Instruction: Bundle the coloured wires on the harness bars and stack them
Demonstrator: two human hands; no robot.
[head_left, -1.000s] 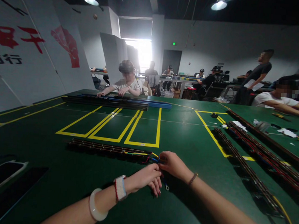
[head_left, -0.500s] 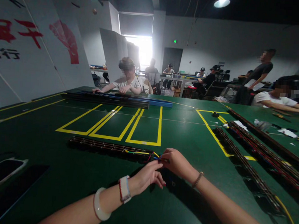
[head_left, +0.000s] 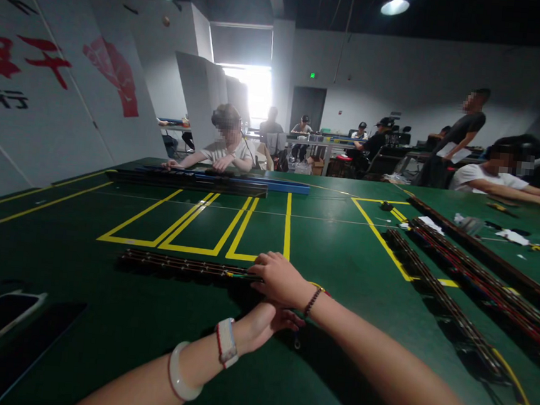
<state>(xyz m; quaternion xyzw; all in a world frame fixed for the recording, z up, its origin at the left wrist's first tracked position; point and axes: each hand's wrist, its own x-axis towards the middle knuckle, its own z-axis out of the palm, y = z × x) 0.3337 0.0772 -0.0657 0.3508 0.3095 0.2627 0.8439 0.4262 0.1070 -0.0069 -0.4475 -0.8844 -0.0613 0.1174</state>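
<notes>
A long, dark strip (head_left: 174,262) with copper-coloured lines lies crosswise on the green table. A yellow-green wire shows near its right end. My right hand (head_left: 279,280) is closed over that end, its bent fingers covering the strip's tip and the wires there. Just below it, and partly behind it, is my left hand (head_left: 259,329). Its visible fingers are curled, but its thumb and fingertips are hidden, so what it pinches cannot be made out. A small ring terminal (head_left: 297,343) hangs below the left fingers. Yellow and red wire shows beside my right wrist.
More long wired strips (head_left: 445,300) lie on the right, with yellow wires (head_left: 520,401) at the near end. Dark and blue profiles (head_left: 281,185) lie at the far side, where a person (head_left: 230,148) works. Yellow tape (head_left: 199,250) marks the table (head_left: 145,330). Dark flat panels (head_left: 45,340) lie at left.
My right hand has moved left from the wires beyond the strip's end onto the end itself. It now covers part of my left hand, which has shifted slightly down.
</notes>
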